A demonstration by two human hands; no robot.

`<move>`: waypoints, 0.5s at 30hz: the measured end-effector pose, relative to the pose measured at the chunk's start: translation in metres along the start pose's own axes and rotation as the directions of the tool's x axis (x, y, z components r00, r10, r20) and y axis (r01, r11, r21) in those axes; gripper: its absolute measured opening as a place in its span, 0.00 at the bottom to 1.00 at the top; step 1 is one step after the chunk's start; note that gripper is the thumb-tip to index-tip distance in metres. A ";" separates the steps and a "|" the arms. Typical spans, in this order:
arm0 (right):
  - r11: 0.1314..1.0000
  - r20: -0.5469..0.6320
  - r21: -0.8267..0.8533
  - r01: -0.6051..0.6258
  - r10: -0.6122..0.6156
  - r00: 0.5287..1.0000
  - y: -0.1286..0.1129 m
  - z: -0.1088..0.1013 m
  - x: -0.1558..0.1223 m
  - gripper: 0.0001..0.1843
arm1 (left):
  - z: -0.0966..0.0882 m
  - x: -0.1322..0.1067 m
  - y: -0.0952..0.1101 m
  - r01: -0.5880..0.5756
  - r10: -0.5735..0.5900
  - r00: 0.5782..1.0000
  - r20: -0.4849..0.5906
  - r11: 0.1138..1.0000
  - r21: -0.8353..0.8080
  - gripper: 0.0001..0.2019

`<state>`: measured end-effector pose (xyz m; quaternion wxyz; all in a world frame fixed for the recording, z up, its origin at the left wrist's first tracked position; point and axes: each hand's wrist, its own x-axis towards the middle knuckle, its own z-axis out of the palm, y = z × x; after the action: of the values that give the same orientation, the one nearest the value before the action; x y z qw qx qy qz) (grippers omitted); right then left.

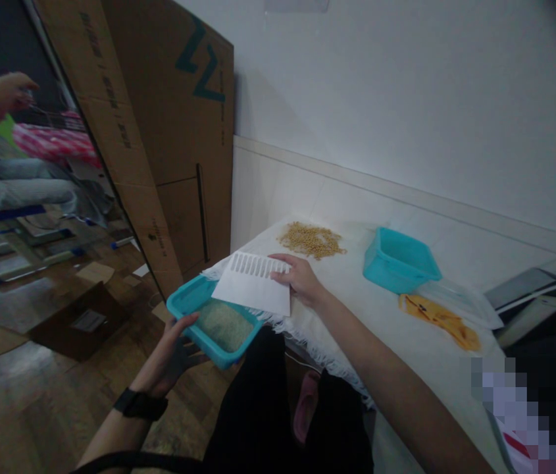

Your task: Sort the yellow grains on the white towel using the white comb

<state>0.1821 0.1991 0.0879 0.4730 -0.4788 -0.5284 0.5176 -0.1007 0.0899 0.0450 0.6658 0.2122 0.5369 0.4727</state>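
My left hand [174, 352] grips the side of a turquoise plastic container [226, 361], thumb over its rim and fingers underneath. Inside it lies a pale, rice-like grain [226, 326]. With my right hand [300, 280] I pinch a white slotted scoop [252, 289], whose row of narrow slots runs along its far edge. The scoop is tilted over the container's right rim and partly covers the opening. Beyond my right hand, a spread of yellow beans [312, 240] lies on the white cloth [351, 322]. Whether the scoop touches the container cannot be made out.
To the right on the cloth stand a second turquoise container [399, 263], a clear lid [460, 303] and a yellow folded cloth item [438, 320]. A tall cardboard box [159, 131] rises at the left. Another person's hand [6, 92] shows at far left. Cardboard pieces [77, 322] lie on the floor.
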 end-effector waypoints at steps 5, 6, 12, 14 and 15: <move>0.996 -0.004 -0.017 0.089 -0.089 0.996 -0.005 -0.001 -0.019 0.30 | -0.003 -0.001 -0.003 0.020 -0.020 1.000 0.006 1.000 -0.014 0.23; 0.996 0.019 -0.018 0.092 -0.092 0.996 -0.005 -0.001 -0.022 0.30 | -0.003 -0.001 -0.005 0.017 -0.017 1.000 0.004 1.000 -0.022 0.21; 0.997 -0.045 0.067 -0.049 0.052 0.998 0.000 -0.010 -0.053 0.34 | -0.011 -0.002 -0.027 -0.013 0.002 0.996 -0.087 0.992 -0.123 0.24; 0.989 -0.072 0.105 -0.103 0.110 0.991 0.000 -0.015 -0.065 0.35 | -0.020 -0.004 -0.033 -0.022 0.000 0.989 -0.149 0.989 -0.144 0.25; 0.986 -0.088 0.124 -0.111 0.122 0.989 -0.001 -0.018 -0.072 0.36 | -0.025 -0.006 -0.034 -0.027 0.000 0.983 -0.181 0.989 -0.148 0.25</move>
<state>0.2064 0.1293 0.0885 0.4943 -0.5038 -0.4446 0.5515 -0.1094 0.0634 0.0132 0.6250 0.1216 0.5567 0.5336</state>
